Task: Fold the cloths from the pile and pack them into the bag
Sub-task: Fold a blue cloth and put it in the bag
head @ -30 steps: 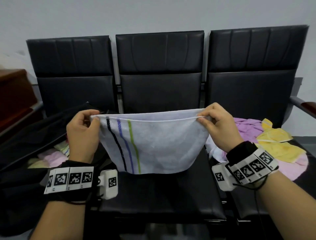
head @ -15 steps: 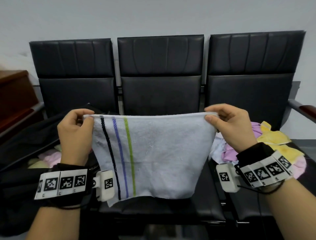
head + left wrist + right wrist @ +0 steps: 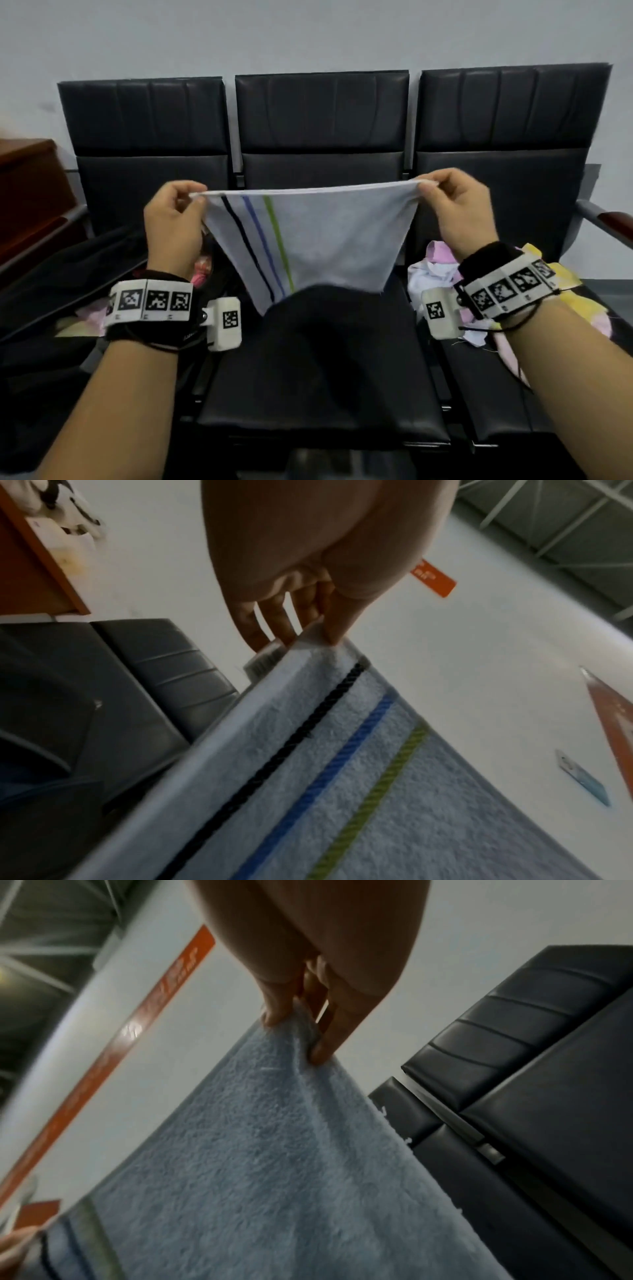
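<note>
White towel held up taut over the middle seat

Towel (image 3: 318, 236): pale terry w/ black, blue & green stripes near its left edge. Left hand (image 3: 173, 222) & right hand (image 3: 459, 209) each pinch a top corner; lower part hangs behind a dark shape.

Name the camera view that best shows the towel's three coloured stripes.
Left wrist: the white terry towel's black, blue and green stripes run close and sharp. The head view shows them smaller; the right wrist view catches them only dimly at its lower left corner.
</note>
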Motion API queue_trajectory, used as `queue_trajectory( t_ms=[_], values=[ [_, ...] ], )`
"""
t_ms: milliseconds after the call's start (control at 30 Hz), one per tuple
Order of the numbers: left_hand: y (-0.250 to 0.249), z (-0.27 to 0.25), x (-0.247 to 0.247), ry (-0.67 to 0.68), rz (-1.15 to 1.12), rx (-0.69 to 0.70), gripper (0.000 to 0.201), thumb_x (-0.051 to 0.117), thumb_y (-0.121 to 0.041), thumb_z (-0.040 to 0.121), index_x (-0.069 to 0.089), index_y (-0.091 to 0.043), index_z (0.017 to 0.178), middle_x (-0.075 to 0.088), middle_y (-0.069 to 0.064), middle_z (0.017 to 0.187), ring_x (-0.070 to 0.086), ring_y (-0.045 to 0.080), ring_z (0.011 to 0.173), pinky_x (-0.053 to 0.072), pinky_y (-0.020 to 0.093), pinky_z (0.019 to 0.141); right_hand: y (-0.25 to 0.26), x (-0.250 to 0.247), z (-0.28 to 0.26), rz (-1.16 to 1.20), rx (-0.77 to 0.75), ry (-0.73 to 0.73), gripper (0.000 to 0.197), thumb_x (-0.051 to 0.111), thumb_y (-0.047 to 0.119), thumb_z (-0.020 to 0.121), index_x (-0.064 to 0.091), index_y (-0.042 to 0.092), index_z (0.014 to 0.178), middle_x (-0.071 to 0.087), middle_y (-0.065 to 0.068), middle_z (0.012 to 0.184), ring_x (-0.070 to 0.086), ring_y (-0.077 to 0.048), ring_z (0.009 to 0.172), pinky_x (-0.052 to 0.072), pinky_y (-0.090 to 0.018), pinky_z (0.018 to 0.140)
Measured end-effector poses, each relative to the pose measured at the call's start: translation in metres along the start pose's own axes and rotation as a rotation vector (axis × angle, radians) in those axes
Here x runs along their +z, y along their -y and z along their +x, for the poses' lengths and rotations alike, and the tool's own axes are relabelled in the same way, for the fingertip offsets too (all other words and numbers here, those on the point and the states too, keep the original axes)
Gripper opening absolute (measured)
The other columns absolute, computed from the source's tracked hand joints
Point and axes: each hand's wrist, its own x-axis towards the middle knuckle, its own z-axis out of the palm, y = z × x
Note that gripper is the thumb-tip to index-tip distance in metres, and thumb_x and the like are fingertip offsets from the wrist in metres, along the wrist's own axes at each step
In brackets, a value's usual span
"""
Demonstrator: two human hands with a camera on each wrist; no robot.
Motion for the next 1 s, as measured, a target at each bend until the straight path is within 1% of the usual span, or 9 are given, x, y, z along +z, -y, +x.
queue_trajectory(
  t_ms=[67,167,267,367,467,567,733,900,1000],
  values=[
    [-0.003,-0.006,-0.005,0.004,-0.035,0.017,0.018,0.060,-0.014,0.083,0.067,-0.031,0.084,0.067,-0.011,0.081,0.060,0.003,0.076,0.050,0.021,0.070,0.005,-0.008,-0.013,0.017,-0.003,0.019,0.009,0.064,0.028,0.090,0.068,0.033,0.084,0.071,0.014,0.081,0.064,-0.001,0.078,0.051,-0.014,0.072],
    [0.011,-0.032,-0.009,0.069,-0.087,-0.037,0.018,0.059,-0.009,0.083,0.066,-0.026,0.083,0.067,-0.012,0.080,0.060,0.004,0.078,0.049,0.021,0.072,-0.012,-0.011,-0.045,0.045,0.072,0.054,0.018,0.059,0.012,0.095,0.062,0.025,0.083,0.060,0.009,0.075,0.053,-0.005,0.072,0.044,-0.017,0.066],
    [0.041,-0.065,-0.010,0.140,-0.045,-0.185,0.022,0.058,0.002,0.081,0.067,-0.017,0.077,0.065,0.002,0.077,0.058,0.014,0.077,0.046,0.031,0.073,-0.044,-0.009,-0.087,0.055,0.221,0.106,0.024,0.054,0.003,0.097,0.059,0.019,0.079,0.056,0.005,0.075,0.052,-0.003,0.072,0.042,-0.015,0.068],
    [0.071,-0.100,-0.014,0.232,0.048,-0.393,0.029,0.055,0.004,0.077,0.066,-0.018,0.062,0.062,0.000,0.066,0.053,0.019,0.069,0.041,0.032,0.064,-0.077,-0.012,-0.124,0.037,0.379,0.181,0.027,0.054,0.000,0.096,0.060,0.017,0.076,0.061,0.009,0.070,0.055,-0.005,0.072,0.045,-0.022,0.070],
    [0.089,-0.128,-0.021,0.370,0.122,-0.546,0.023,0.053,-0.003,0.071,0.066,-0.016,0.058,0.060,-0.002,0.057,0.052,0.020,0.064,0.043,0.031,0.060,-0.101,-0.020,-0.151,0.045,0.490,0.231,0.028,0.058,0.002,0.094,0.064,0.019,0.073,0.064,0.013,0.063,0.056,0.002,0.062,0.044,-0.014,0.059],
    [0.103,-0.148,-0.027,0.469,0.174,-0.643,0.030,0.050,0.007,0.078,0.065,-0.012,0.060,0.059,0.001,0.057,0.052,0.018,0.062,0.041,0.028,0.058,-0.118,-0.027,-0.174,0.076,0.576,0.258,0.024,0.062,0.005,0.093,0.066,0.016,0.073,0.060,0.011,0.056,0.050,0.004,0.052,0.037,-0.009,0.049],
    [0.115,-0.163,-0.023,0.532,0.215,-0.703,0.026,0.051,0.009,0.079,0.066,-0.008,0.068,0.059,-0.003,0.052,0.051,0.007,0.044,0.036,0.017,0.038,-0.139,-0.036,-0.196,0.020,0.642,0.236,0.012,0.070,0.011,0.089,0.066,0.010,0.078,0.058,0.009,0.053,0.045,0.002,0.043,0.033,-0.009,0.042],
    [0.129,-0.165,-0.008,0.568,0.269,-0.696,0.022,0.054,0.008,0.080,0.070,-0.007,0.081,0.064,0.004,0.068,0.056,0.013,0.062,0.046,0.026,0.059,-0.161,-0.035,-0.199,-0.092,0.700,0.196,0.010,0.068,0.013,0.090,0.068,0.012,0.080,0.060,0.010,0.057,0.049,-0.001,0.049,0.039,-0.017,0.046],
    [0.143,-0.158,0.006,0.537,0.310,-0.652,0.024,0.055,0.006,0.079,0.070,-0.012,0.081,0.062,-0.001,0.065,0.055,0.012,0.058,0.044,0.025,0.055,-0.169,-0.028,-0.191,-0.153,0.682,0.183,0.014,0.068,0.012,0.089,0.067,0.017,0.076,0.061,0.010,0.058,0.051,-0.001,0.052,0.040,-0.017,0.047]
  ],
)
